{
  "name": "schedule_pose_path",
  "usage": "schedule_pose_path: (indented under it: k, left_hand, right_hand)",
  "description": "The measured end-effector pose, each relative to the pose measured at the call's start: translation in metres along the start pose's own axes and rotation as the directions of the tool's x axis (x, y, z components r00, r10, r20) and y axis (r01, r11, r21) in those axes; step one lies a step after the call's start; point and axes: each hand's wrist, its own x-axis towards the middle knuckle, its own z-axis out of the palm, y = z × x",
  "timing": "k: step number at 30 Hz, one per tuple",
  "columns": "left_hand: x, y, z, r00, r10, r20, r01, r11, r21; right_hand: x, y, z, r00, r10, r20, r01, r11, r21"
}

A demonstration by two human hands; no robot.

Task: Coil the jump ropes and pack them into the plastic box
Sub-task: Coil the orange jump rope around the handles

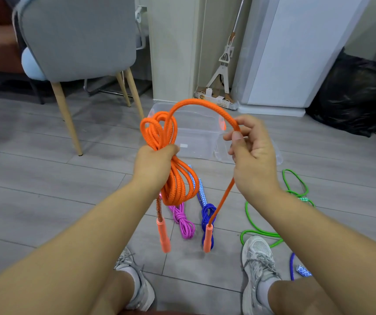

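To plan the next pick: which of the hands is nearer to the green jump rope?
Right. The right hand is raised just left of the green jump rope; the left hand, gripping the coiled orange jump rope, is farther left.

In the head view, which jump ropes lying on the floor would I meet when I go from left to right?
pink rope → blue rope → green rope
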Motion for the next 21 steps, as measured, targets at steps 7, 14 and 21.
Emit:
schedule_pose_path:
  k: [7, 14, 21]
  left_hand:
    - [-0.002, -0.001, 0.0, 0.996, 0.064, 0.061, -0.065, 0.998, 0.022]
    - [-0.009, 0.001, 0.008, 0.971, 0.147, 0.188, -0.142, 0.989, -0.041]
    - [-0.012, 0.005, 0.009, 0.979, 0.106, 0.174, -0.088, 0.99, -0.109]
  right_hand:
    - [0.001, 0.004, -0.001, 0.997, 0.046, 0.066, -0.036, 0.989, -0.142]
    - [0.0, 0.003, 0.012, 0.948, 0.119, 0.294, 0.027, 0.893, -0.449]
    - [0.004, 0.0, 0.019, 0.945, 0.167, 0.282, -0.06, 0.934, -0.352]
